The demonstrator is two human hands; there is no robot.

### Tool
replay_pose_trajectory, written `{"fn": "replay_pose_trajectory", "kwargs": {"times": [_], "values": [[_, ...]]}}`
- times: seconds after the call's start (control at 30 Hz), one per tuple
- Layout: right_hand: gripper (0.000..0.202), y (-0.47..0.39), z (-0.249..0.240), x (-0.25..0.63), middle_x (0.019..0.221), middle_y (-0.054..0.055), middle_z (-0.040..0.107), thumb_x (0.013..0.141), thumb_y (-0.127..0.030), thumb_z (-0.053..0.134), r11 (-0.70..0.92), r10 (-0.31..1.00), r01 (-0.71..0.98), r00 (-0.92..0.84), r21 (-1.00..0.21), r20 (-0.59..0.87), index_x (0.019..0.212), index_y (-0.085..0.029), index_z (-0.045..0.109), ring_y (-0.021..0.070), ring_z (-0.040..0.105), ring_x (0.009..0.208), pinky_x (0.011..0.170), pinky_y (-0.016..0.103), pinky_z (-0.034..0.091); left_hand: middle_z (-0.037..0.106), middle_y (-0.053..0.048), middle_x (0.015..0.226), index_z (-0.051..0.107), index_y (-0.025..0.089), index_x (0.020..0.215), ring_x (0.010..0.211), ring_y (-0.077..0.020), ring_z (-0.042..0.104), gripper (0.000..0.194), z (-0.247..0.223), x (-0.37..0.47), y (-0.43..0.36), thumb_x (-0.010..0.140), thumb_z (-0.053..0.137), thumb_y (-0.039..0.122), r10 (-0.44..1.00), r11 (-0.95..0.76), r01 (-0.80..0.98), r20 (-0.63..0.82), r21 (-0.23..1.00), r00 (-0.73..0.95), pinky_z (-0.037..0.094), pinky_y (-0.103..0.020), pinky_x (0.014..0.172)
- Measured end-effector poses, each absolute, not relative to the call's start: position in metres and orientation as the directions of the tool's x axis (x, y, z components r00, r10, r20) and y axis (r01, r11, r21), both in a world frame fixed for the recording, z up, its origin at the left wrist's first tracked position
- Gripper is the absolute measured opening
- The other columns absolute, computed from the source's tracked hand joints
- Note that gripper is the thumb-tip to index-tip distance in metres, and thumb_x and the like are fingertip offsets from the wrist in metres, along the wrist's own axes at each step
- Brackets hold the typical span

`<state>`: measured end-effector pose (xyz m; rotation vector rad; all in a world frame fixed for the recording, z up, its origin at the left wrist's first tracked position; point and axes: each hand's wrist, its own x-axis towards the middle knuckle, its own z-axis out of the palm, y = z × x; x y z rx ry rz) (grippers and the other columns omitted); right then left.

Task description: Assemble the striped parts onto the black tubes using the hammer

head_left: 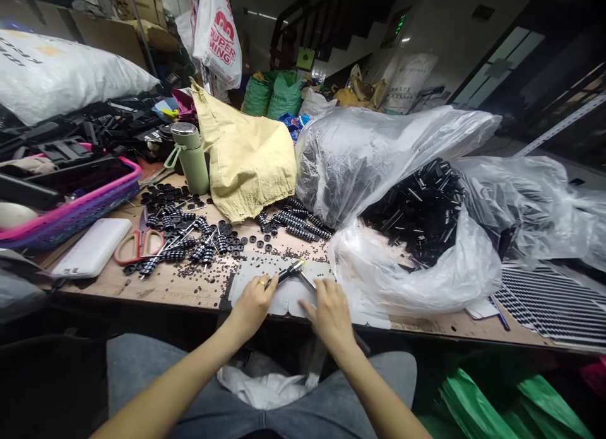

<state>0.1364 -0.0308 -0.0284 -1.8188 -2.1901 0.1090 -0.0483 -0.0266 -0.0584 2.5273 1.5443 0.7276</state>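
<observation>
One camera, worn on the person's head, looks forward and down across the near edge of the table (142, 290), close enough that the lap (142, 363) and forearms (189, 377) show along the bottom. The left hand (253, 302) and right hand (330, 310) sit just below centre, by the middle of that near edge, and the wide view reaches past the far side to a dim staircase (343, 51).
</observation>
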Motion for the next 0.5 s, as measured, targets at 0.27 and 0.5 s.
{"fn": "replay_pose_trajectory", "kwargs": {"times": [0.27,0.5], "values": [[0.03,-0.055,0.019,0.171,0.058,0.0,0.051,0.088,-0.043,0.023,-0.031,0.999,0.841,0.004,-0.54,-0.05,0.076,-0.023,0.042,0.0176,0.051,0.053,0.052,0.027,0.038,0.057,-0.013,0.099,0.046,0.013,0.119,0.087,-0.0217,0.052,0.04,-0.048,-0.07,-0.016,0.082,0.032,0.005,0.778,-0.584,0.809,0.332,0.068,0.534,0.04,-0.035,0.072],[0.037,-0.065,0.018,0.137,0.059,0.001,0.053,0.088,-0.045,0.018,0.058,0.989,0.822,0.029,-0.567,0.143,0.09,-0.02,0.046,0.0148,0.049,0.047,0.047,0.024,0.033,0.058,-0.01,0.1,0.045,0.015,0.119,0.094,-0.0227,0.051,0.041,-0.039,-0.072,-0.011,0.081,0.033,0.005,0.822,-0.516,0.856,0.298,0.03,0.485,0.035,-0.04,0.077]]}}
